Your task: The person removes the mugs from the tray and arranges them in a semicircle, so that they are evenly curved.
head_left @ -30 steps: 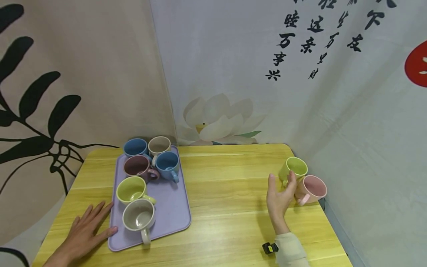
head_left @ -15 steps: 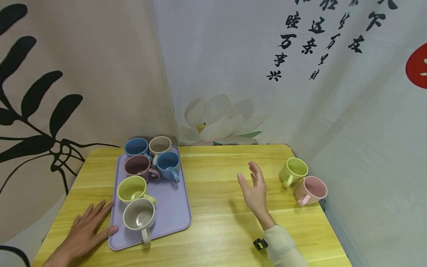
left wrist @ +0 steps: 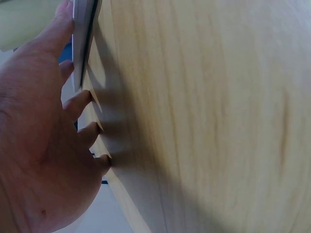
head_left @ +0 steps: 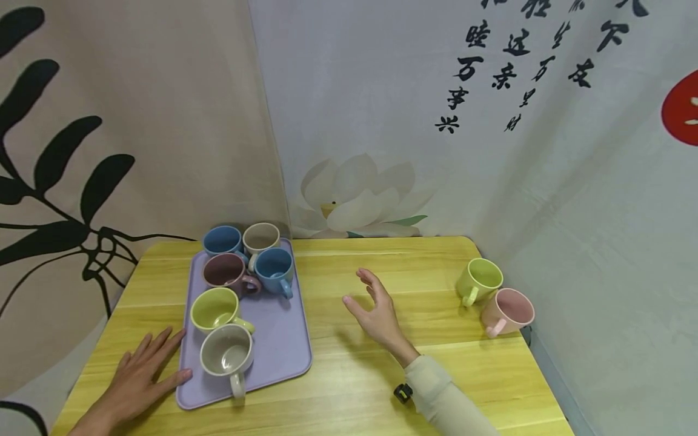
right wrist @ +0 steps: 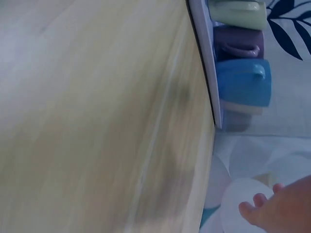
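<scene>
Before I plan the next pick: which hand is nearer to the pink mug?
Right. The right hand is above the table, left of the pink mug; the left hand is at the tray's left edge, farther away.

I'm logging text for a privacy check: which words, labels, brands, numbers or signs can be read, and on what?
"睦万事兴": leftmost column, pale wall hanging
"亲": next column, same hanging
"万里财": third column, same hanging
Other characters there: cut off or too stylised to read surely
Red round mark: cut off, its white marks unreadable
Black wrist device: too small to tell
Mugs, tray: no text visible
</scene>
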Demonstrator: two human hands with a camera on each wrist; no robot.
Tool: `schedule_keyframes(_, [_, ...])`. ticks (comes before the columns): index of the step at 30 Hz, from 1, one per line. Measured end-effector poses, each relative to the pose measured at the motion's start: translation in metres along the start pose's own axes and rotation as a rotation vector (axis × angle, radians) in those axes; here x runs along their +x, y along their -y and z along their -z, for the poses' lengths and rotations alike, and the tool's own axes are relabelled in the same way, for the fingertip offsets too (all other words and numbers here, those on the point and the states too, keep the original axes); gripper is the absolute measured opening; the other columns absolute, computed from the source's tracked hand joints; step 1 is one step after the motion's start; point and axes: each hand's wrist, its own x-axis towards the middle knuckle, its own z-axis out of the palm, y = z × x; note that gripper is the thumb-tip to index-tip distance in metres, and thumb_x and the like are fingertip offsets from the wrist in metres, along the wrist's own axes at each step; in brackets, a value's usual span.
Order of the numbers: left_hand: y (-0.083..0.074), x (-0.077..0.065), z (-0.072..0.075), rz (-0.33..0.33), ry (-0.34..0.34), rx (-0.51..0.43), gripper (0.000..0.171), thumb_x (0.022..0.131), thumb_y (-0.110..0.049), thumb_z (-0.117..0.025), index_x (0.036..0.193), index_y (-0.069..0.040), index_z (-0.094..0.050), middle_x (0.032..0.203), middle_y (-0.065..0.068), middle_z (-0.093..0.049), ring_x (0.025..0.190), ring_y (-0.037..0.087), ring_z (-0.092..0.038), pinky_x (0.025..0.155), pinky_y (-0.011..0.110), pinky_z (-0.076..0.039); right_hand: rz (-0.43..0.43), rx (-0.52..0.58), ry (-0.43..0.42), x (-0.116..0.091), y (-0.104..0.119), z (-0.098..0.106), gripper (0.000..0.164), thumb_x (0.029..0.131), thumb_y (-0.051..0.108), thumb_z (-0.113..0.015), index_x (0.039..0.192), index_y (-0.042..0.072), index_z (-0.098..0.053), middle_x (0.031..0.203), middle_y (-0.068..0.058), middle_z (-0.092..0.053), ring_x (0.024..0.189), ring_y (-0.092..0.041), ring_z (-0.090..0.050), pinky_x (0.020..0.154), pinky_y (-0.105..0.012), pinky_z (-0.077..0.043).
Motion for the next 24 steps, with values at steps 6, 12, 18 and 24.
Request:
schedule_keyframes(6, [0.002,-0.001,0.0,0.0,0.003,-0.013,0.093,0.109,-0.058,-0.069,0.182,-0.022,-0.023,0.18,0.042,-0.023,0.161,0.08,-0.01,0.114,0.102,-0.003,0.002,0.0,0.096,0.007,0.001,-0.02,0.071,0.106,0.027,-0.08,0.169,0.015,-0.047,0.17,-0.012,-0.058,0.16,-0.043,-0.051,0.136,-0.066,-0.041])
schedule_keyframes(12, [0.003,0.0,0.0,0.005,0.007,-0.006,0.093,0.109,-0.058,-0.068,0.182,-0.022,-0.022,0.18,0.042,-0.022,0.161,0.079,-0.01,0.114,0.102,-0.004,-0.028,0.011,0.16,0.014,0.004,-0.04,0.072,0.105,0.032,-0.082,0.168,0.019,-0.049,0.169,-0.006,-0.06,0.161,-0.032,-0.053,0.136,-0.058,-0.044])
schedule_keyframes(18, [0.002,-0.001,0.0,-0.008,-0.005,-0.004,0.092,0.109,-0.055,-0.07,0.182,-0.021,-0.025,0.18,0.042,-0.024,0.16,0.08,-0.012,0.114,0.102,-0.006,0.006,0.019,0.203,0.019,0.008,-0.06,0.073,0.105,0.031,-0.082,0.168,0.015,-0.049,0.169,-0.009,-0.061,0.159,-0.034,-0.056,0.131,-0.062,-0.048])
schedule_keyframes(24, [0.002,0.001,-0.001,0.004,0.003,0.0,0.093,0.108,-0.057,-0.07,0.181,-0.021,-0.025,0.179,0.043,-0.024,0.16,0.08,-0.012,0.113,0.102,-0.007,0.012,0.051,0.239,0.024,0.008,-0.077,0.07,0.106,0.028,-0.081,0.167,0.012,-0.049,0.165,-0.014,-0.063,0.156,-0.043,-0.057,0.129,-0.064,-0.05])
